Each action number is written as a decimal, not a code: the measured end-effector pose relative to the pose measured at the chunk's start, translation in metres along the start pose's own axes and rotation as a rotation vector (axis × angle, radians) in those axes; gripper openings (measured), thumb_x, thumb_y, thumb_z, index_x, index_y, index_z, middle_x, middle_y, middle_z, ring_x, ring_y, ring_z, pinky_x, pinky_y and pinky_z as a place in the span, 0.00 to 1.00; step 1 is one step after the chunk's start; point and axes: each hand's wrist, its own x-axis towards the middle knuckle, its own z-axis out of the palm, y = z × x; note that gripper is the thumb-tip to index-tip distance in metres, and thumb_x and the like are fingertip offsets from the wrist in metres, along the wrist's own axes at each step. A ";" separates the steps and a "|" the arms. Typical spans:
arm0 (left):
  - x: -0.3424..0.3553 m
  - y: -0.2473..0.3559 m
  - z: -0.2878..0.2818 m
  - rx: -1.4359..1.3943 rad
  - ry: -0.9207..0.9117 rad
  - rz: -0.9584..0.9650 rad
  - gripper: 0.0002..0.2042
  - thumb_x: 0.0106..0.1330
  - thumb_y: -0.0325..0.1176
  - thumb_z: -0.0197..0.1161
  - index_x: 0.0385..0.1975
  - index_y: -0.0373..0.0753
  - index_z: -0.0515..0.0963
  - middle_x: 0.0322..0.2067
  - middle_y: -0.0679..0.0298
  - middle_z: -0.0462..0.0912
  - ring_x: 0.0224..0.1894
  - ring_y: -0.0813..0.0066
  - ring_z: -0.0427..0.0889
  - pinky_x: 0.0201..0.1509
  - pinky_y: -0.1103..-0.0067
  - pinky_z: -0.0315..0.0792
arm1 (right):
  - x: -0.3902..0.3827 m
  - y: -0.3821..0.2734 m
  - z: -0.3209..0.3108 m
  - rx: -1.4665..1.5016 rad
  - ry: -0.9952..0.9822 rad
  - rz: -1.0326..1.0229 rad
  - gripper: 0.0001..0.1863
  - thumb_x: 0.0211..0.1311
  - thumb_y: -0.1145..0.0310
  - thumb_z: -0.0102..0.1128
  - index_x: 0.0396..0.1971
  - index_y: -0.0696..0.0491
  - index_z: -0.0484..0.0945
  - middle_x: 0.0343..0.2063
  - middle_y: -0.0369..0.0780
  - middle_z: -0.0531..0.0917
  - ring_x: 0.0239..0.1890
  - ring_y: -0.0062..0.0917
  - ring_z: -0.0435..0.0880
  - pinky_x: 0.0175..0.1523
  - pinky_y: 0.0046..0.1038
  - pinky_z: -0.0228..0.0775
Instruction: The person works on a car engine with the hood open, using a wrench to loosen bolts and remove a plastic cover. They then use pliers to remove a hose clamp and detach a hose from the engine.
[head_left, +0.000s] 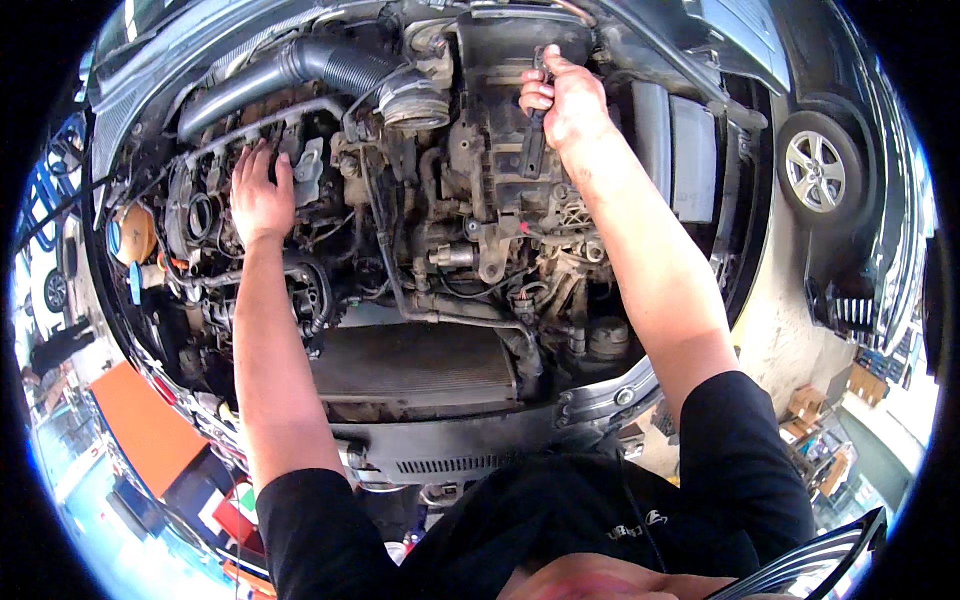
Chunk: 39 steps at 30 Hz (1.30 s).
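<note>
An open engine bay spreads out below me. My left hand (264, 195) lies on top of the engine (205, 190) at the left, fingers stretched out and nothing held. It rests beside a pale metal bracket (309, 170). Towards the far right of the bay, the fingers of my right hand (572, 100) curl round a dark slim part (537, 125). Its lower end shows under the hand as a flat dark strip; the grip covers the rest, so I cannot tell its kind.
A black corrugated air duct (300, 62) crosses the far left, ending at an open ribbed mouth (414, 106). A radiator (420, 365) lies nearer me, behind the front crossmember (460, 435). At the left stands an orange-brown reservoir (134, 235). Another car's wheel (818, 163) is at right.
</note>
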 end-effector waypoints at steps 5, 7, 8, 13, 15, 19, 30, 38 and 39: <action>0.004 -0.001 0.008 0.033 0.020 0.026 0.23 0.77 0.48 0.51 0.61 0.38 0.78 0.64 0.55 0.78 0.71 0.54 0.68 0.75 0.64 0.62 | 0.003 -0.017 -0.010 -0.193 -0.136 -0.019 0.12 0.81 0.62 0.51 0.50 0.56 0.70 0.28 0.40 0.72 0.20 0.16 0.61 0.22 0.19 0.55; 0.006 0.003 0.010 0.023 -0.006 -0.005 0.24 0.77 0.49 0.51 0.62 0.39 0.77 0.65 0.55 0.77 0.72 0.55 0.68 0.75 0.64 0.62 | -0.012 -0.026 -0.004 -0.429 -0.127 0.029 0.14 0.82 0.61 0.50 0.54 0.56 0.70 0.29 0.40 0.72 0.21 0.16 0.61 0.23 0.19 0.56; 0.005 0.003 0.011 0.030 -0.006 -0.007 0.24 0.77 0.49 0.51 0.62 0.39 0.77 0.65 0.56 0.77 0.72 0.55 0.68 0.75 0.64 0.62 | -0.029 -0.029 -0.001 -0.502 -0.193 0.003 0.15 0.81 0.61 0.50 0.57 0.56 0.71 0.30 0.39 0.72 0.22 0.15 0.61 0.23 0.18 0.56; -0.006 0.001 -0.003 0.017 -0.015 -0.077 0.23 0.76 0.47 0.51 0.64 0.43 0.76 0.71 0.63 0.71 0.74 0.58 0.66 0.75 0.62 0.62 | -0.198 -0.034 -0.005 -0.718 -0.493 0.016 0.18 0.74 0.58 0.60 0.58 0.47 0.75 0.26 0.27 0.72 0.20 0.09 0.66 0.23 0.15 0.56; -0.006 0.000 -0.011 0.108 -0.023 -0.049 0.23 0.77 0.43 0.49 0.67 0.44 0.73 0.76 0.58 0.61 0.76 0.57 0.61 0.79 0.60 0.55 | -0.265 -0.029 -0.026 -1.031 -0.605 -0.163 0.18 0.72 0.57 0.64 0.55 0.48 0.76 0.28 0.29 0.74 0.24 0.15 0.73 0.28 0.19 0.66; -0.018 0.055 -0.046 0.075 0.047 0.062 0.24 0.78 0.44 0.53 0.69 0.41 0.70 0.76 0.52 0.58 0.77 0.53 0.59 0.80 0.59 0.53 | -0.353 -0.014 -0.076 -1.343 -0.776 -0.393 0.17 0.60 0.65 0.76 0.48 0.51 0.82 0.41 0.41 0.89 0.45 0.36 0.90 0.50 0.33 0.80; -0.326 0.194 -0.203 -0.695 -0.353 0.408 0.14 0.68 0.43 0.67 0.39 0.38 0.79 0.35 0.57 0.83 0.42 0.53 0.83 0.44 0.61 0.77 | -0.448 0.057 -0.161 -0.557 -0.506 0.102 0.28 0.71 0.59 0.65 0.64 0.56 0.70 0.33 0.37 0.81 0.26 0.16 0.74 0.34 0.20 0.66; -0.455 0.086 -0.233 -0.626 -0.067 -0.622 0.17 0.79 0.46 0.54 0.39 0.36 0.76 0.30 0.46 0.81 0.36 0.38 0.81 0.38 0.57 0.72 | -0.448 0.091 -0.172 -1.022 -0.388 -0.378 0.38 0.71 0.60 0.65 0.74 0.55 0.59 0.65 0.46 0.73 0.66 0.33 0.72 0.65 0.33 0.67; -0.466 0.062 -0.227 -0.615 0.005 -0.721 0.19 0.80 0.48 0.52 0.39 0.36 0.76 0.28 0.47 0.80 0.33 0.41 0.80 0.38 0.59 0.72 | -0.451 0.093 -0.178 -1.013 -0.378 -0.343 0.38 0.71 0.61 0.66 0.74 0.55 0.59 0.64 0.45 0.73 0.65 0.32 0.73 0.64 0.31 0.68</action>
